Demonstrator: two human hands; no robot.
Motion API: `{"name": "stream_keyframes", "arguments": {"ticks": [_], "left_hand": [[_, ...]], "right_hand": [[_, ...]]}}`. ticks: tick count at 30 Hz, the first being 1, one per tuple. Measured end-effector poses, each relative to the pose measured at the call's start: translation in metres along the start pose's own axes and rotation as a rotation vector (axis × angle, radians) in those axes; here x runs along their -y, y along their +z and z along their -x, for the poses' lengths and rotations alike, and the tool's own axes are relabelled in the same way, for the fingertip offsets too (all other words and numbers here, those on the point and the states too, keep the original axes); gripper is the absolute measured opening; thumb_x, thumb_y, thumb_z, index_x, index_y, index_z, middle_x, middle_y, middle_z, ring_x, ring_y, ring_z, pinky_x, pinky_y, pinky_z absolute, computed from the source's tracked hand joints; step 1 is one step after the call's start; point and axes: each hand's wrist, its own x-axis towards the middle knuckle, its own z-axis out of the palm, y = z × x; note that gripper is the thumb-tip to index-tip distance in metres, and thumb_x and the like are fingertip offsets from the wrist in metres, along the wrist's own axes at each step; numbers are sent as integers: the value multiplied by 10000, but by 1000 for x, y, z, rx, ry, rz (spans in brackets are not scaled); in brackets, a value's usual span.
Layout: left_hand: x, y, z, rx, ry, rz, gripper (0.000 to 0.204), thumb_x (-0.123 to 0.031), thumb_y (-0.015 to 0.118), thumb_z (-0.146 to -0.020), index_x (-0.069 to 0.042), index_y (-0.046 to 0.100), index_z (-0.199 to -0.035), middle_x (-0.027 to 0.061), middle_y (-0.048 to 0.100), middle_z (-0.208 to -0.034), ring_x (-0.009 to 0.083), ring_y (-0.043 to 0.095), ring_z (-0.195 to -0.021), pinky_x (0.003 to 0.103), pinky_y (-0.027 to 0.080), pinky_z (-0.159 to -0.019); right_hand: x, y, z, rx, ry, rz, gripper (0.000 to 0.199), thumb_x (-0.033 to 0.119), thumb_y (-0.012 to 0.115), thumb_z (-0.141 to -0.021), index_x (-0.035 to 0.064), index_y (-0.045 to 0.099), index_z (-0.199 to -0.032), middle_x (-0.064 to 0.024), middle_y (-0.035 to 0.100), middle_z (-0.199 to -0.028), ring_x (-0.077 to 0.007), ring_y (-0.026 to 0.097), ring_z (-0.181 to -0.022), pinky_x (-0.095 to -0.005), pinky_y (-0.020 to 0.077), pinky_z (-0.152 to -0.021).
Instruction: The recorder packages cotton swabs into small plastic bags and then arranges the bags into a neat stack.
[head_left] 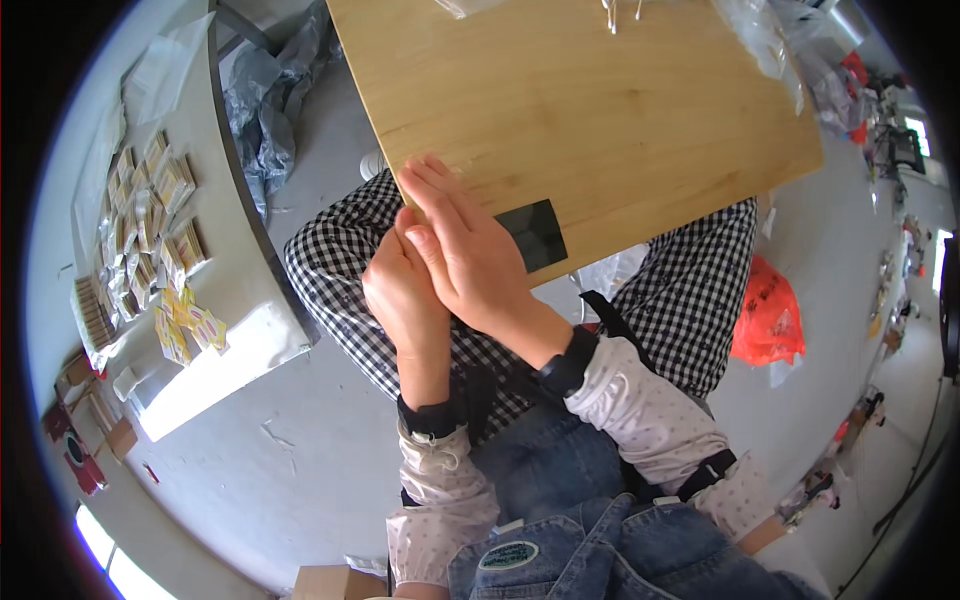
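Left: side table (240, 290), grey plastic (265, 110) beside it. Right: red bag (768, 312). Lower edge: brown carton (335, 583).

Packets (148, 218) on side table (237, 292), left; tabletop (620, 120) ahead; bag (768, 318) right.

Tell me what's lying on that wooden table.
On the wooden table: a dark rectangular panel, thin white sticks and clear plastic. The left hand and right hand hide its near left corner; anything there is unseen.

From the wearer's head, a wide fisheye looks steeply down, left hand (405, 292) and right hand (478, 262) close below.
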Motion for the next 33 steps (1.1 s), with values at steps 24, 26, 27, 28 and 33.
{"name": "stream_keyframes", "arguments": {"ticks": [24,26,27,28,33], "left_hand": [[-15,-59,-1,513,450,-129,663,-104,827,-597,-88,598,-1219,91,547,-1141,292,526,-1055,405,434,-914],[-13,-58,-1,497,473,-115,636,-108,829,-592,-80,616,-1191,91,562,-1117,294,543,-1029,406,451,-891],[-12,-59,-2,495,470,-114,636,-108,829,-592,-80,616,-1191,91,562,-1117,294,543,-1029,406,451,-891],[-10,-59,-3,484,503,-134,628,-95,825,-585,-71,627,-1180,101,563,-1125,299,544,-1037,407,457,-890],[-6,-58,-3,452,555,-148,596,-101,813,-588,-64,646,-1158,105,571,-1117,302,548,-1031,404,459,-886]], "right_hand": [[0,-27,23,6,296,-840,706,509,320,-1016,-37,265,-1460,-216,298,-1512,-297,240,-1436,-417,154,-1187],[2,-26,24,17,310,-829,713,518,318,-1013,-36,268,-1460,-213,300,-1511,-294,243,-1435,-417,156,-1185],[3,-24,23,21,310,-829,713,518,318,-1013,-36,268,-1460,-213,300,-1511,-294,243,-1435,-417,156,-1185],[4,-22,23,20,308,-831,719,525,318,-1011,-35,270,-1460,-214,300,-1511,-293,242,-1435,-418,156,-1185],[8,-17,23,41,286,-812,737,546,315,-1003,-31,275,-1460,-215,304,-1509,-288,240,-1436,-416,158,-1184]]}}
